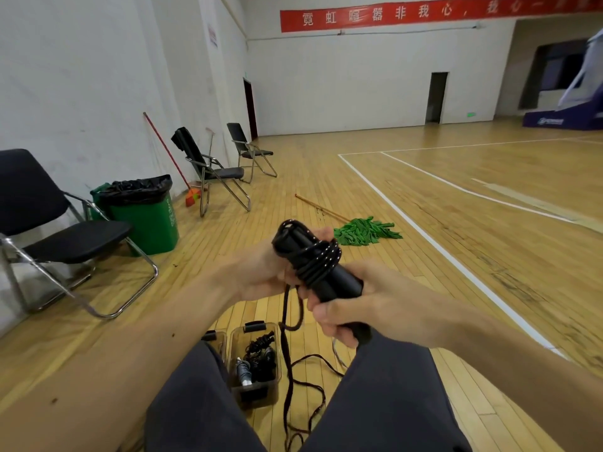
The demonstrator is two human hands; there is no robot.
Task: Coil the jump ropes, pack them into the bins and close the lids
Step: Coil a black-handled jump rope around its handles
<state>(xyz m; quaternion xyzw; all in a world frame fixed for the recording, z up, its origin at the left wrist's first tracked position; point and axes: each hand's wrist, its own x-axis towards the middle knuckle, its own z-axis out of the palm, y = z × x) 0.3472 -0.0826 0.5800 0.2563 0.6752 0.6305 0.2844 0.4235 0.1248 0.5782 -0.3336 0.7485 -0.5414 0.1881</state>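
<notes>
dark trouser legs (391,393) fill the bottom of the frame, with two bare forearms reaching over them toward the centre. at the centre of the frame the jump rope (318,257) is held up above the knees. several turns of its black, white-flecked cord are wound around the two black handles (339,283), which lie side by side as one bundle tilted from upper left to lower right. the left hand (261,272) grips the upper end of the handles from behind, fingers curled round them. the right hand (368,308) has its thumb and curled fingers closed round the lower end. the unwound cord (287,353) hangs from the bundle between the knees and trails in loose loops on the wooden floor (424,262).

just below the hands, a clear plastic bin (257,391) stands open on the floor, with coiled ropes (261,357) inside. a second clear bin (217,339) touches its left side, mostly hidden by the left knee.

beyond the hands lies a green mop (365,231). at the left of the frame stand a green trash can (146,220) lined with a black bag, three black folding chairs (49,223) along the white wall, and a red broom (192,195) leaning there. a red banner (424,11) runs across the top right.
</notes>
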